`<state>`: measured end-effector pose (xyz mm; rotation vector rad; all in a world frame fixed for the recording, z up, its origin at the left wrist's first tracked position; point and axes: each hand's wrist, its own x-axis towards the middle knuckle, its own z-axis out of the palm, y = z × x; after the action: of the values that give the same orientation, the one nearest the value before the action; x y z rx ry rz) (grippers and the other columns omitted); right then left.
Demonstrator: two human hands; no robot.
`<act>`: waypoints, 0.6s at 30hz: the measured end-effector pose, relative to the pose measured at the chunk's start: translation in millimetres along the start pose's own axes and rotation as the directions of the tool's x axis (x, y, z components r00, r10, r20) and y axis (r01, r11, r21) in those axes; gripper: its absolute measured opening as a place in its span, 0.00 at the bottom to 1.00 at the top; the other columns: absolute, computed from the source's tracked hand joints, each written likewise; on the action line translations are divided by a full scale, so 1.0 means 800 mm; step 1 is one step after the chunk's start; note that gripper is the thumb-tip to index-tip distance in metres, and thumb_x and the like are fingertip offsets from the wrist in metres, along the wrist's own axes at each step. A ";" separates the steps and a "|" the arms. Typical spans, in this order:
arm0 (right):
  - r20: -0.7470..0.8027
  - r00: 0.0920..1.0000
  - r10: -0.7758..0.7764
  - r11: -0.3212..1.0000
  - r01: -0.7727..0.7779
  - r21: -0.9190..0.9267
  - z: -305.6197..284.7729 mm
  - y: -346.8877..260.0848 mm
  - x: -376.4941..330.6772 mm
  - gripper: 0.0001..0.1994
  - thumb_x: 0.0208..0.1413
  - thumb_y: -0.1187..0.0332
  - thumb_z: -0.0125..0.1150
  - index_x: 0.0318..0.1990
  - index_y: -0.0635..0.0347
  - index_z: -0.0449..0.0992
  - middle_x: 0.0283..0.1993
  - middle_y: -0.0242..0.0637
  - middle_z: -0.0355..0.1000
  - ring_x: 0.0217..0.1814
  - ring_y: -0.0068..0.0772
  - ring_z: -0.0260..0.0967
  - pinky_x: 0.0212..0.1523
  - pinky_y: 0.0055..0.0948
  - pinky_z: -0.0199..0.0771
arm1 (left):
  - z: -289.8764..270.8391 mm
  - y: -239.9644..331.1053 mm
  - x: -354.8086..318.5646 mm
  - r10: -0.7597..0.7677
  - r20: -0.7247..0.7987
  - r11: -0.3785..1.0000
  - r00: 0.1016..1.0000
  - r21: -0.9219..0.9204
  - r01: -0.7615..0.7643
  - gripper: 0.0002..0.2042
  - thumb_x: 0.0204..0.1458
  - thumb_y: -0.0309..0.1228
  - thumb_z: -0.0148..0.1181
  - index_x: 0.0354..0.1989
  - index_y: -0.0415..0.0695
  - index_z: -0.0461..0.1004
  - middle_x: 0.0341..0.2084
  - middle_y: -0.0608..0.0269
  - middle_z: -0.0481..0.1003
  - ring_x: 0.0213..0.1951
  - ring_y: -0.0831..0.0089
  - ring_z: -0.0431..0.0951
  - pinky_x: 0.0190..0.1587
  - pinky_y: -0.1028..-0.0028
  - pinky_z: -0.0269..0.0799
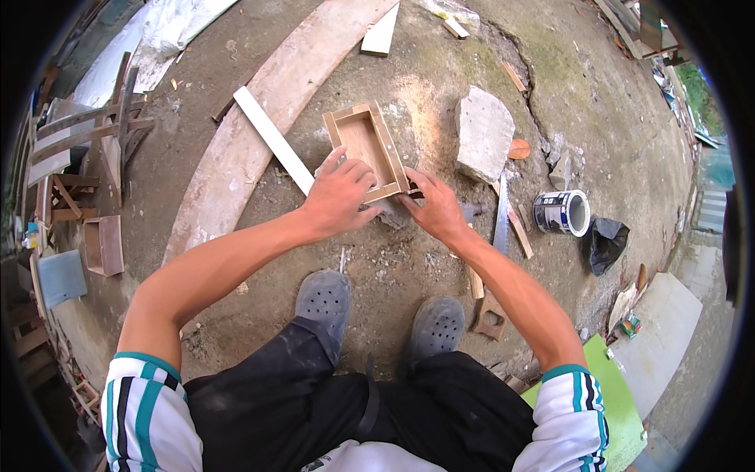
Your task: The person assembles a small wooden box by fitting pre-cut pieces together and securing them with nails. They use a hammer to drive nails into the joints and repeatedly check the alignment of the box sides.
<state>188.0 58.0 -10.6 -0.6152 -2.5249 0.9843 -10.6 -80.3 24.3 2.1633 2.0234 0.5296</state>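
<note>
A small rectangular wooden box [388,146] with raised sides and a light wood bottom is tilted a little in front of me. My right hand [432,206] grips its near right corner between thumb and fingers. Over the near left corner is my left hand [340,193], its fingers spread; whether its fingertips press on the rim I cannot tell. Just left of the box, a white strip of wood [271,139] slants toward my left hand, lying partly across a long, wide plank [228,161].
To the right are a pale concrete chunk [484,134], a handsaw [502,212], a paint can [561,212] and a black plastic bag [607,245]. A brick with a hole [491,316] lies by my right shoe. Wood scraps [94,149] are piled at far left.
</note>
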 end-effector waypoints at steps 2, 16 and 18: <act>0.003 1.000 0.001 1.000 -0.001 0.022 -0.002 0.000 -0.001 0.29 0.52 0.68 0.74 0.62 0.56 0.71 0.55 0.48 0.76 0.55 0.54 0.75 0.55 0.42 0.78 | -0.004 -0.006 -0.005 0.047 -0.026 0.999 0.999 -0.018 -0.047 0.17 0.47 0.39 0.72 0.41 0.45 0.75 0.46 0.61 0.75 0.60 0.62 0.72 0.74 0.49 0.50; 0.020 0.999 0.051 0.999 -0.051 0.002 -0.008 -0.010 0.003 0.27 0.53 0.68 0.73 0.61 0.58 0.73 0.55 0.47 0.76 0.55 0.52 0.76 0.54 0.41 0.78 | 0.002 -0.019 -0.009 0.114 -0.054 0.993 0.992 -0.022 -0.115 0.14 0.46 0.35 0.70 0.37 0.41 0.77 0.46 0.59 0.76 0.63 0.61 0.70 0.73 0.51 0.55; 0.012 0.999 0.049 0.999 -0.049 0.002 -0.007 -0.009 0.002 0.26 0.53 0.68 0.73 0.60 0.58 0.73 0.55 0.47 0.76 0.55 0.52 0.76 0.54 0.41 0.78 | 0.003 -0.019 -0.010 0.109 -0.041 0.993 0.993 -0.033 -0.110 0.15 0.47 0.36 0.70 0.39 0.41 0.76 0.48 0.59 0.75 0.64 0.60 0.69 0.73 0.50 0.55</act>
<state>187.0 57.3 -1.8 -0.6759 -2.5297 1.0108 -24.5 -86.2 16.0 2.2701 1.9071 0.6217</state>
